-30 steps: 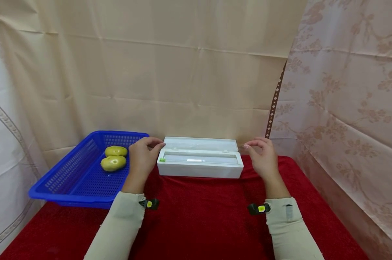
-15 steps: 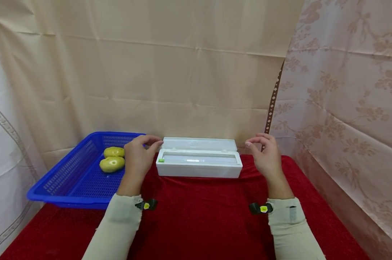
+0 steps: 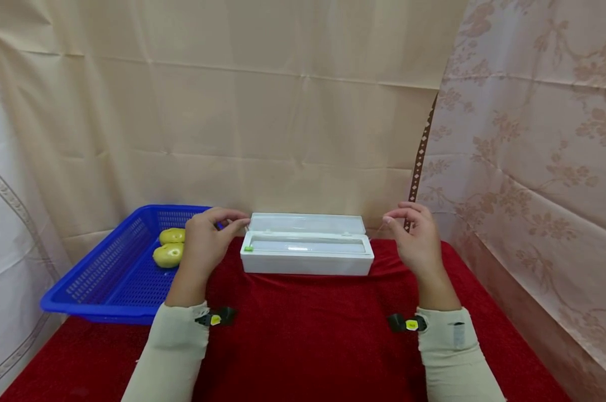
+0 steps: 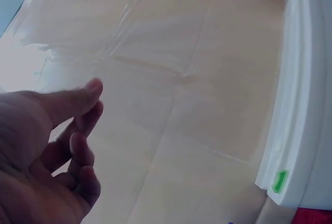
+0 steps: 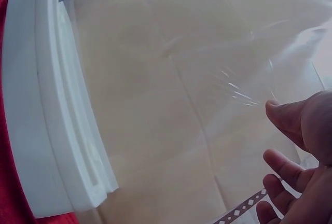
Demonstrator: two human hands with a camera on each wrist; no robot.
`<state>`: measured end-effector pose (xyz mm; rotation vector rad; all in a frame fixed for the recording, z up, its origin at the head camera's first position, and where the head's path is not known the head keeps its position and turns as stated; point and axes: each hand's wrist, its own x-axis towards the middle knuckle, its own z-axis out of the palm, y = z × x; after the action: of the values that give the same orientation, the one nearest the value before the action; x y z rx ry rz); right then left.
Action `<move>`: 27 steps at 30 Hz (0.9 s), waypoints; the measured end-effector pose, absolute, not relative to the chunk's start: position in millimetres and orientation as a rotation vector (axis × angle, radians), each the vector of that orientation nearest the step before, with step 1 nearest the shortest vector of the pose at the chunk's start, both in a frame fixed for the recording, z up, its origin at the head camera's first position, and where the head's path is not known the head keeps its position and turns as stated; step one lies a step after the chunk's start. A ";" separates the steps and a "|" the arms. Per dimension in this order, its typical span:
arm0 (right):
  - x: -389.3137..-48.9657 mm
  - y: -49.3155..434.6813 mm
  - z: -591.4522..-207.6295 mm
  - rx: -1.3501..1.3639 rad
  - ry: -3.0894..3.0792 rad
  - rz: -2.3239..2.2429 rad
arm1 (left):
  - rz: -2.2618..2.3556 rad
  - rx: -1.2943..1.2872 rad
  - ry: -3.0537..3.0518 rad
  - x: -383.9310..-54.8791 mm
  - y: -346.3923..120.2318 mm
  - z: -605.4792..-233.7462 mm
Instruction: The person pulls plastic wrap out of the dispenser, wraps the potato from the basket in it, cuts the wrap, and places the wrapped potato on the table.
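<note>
A long white cling film dispenser (image 3: 308, 266) sits on the red cloth, its clear lid (image 3: 306, 223) raised at the back. My left hand (image 3: 202, 245) is beyond its left end, thumb and forefinger pinched together on the edge of the clear cling film (image 5: 241, 92). Off the right end, my right hand (image 3: 420, 245) pinches the film's other corner between thumb and forefinger. In the right wrist view, creases in the film fan out from the thumb tip. The sheet spreads see-through between both hands, and its edges barely show in the head view.
On the left stands a blue plastic basket (image 3: 106, 309) with two potatoes (image 3: 169, 255) in it, partly behind my left hand. A beige curtain (image 3: 282, 111) hangs close behind the dispenser. The red cloth (image 3: 303, 335) covers the table in front.
My hands have drawn apart and risen a little, the left going left over the basket's edge and potatoes, the right going right. The dispenser stays on the cloth with its lid up.
</note>
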<state>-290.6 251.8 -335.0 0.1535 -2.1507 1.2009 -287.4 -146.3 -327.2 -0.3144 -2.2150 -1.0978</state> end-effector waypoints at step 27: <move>-258.7 251.6 -308.9 0.242 -2.136 1.205 | -1.438 -0.399 -2.078 -269.6 -156.0 -309.8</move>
<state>-258.7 251.6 -308.9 0.2417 -2.1358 1.2050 -269.6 -156.0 -309.8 -0.3989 -2.0780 -1.4376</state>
